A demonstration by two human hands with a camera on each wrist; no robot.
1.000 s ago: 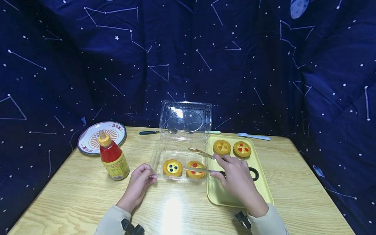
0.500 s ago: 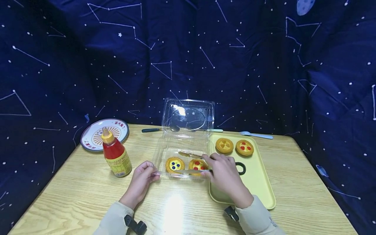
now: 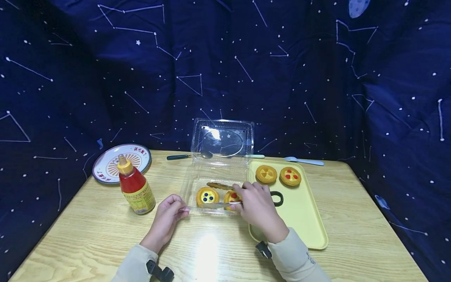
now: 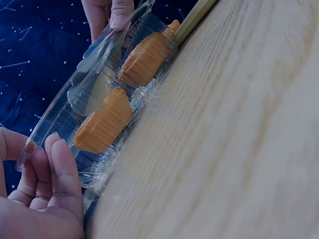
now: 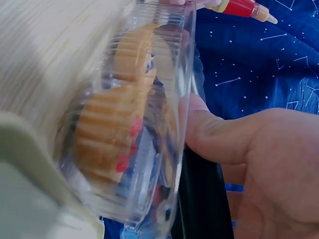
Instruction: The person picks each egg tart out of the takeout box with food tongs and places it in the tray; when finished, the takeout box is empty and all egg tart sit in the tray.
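My right hand (image 3: 258, 205) grips a pair of metal tongs (image 3: 219, 186) with a black handle, reaching over the clear plastic container (image 3: 202, 176), whose lid stands raised at the back. The tong arms lie apart on either side of the blue-dotted egg tart (image 3: 207, 196), the near one overlapping its front edge. Beside that tart sits a red-dotted tart (image 3: 230, 197), partly hidden under the tongs and right hand. With thumb and fingers, my left hand (image 3: 169, 215) pinches the front left corner of the container rim; the left wrist view shows those fingers (image 4: 65, 164) at the rim.
A yellow tray (image 3: 303, 223) to the right bears a plain-topped tart (image 3: 266, 174) and another red-dotted tart (image 3: 290, 176). On the left stand a red sauce bottle (image 3: 137, 188) and a plate (image 3: 105, 162). A dark-handled spoon (image 3: 179, 157) and a blue fork (image 3: 304, 161) lie behind.
My right hand has carried the tongs leftward, from the tray side to around the blue-dotted tart. The left hand stays at the container corner. The tarts keep their places.
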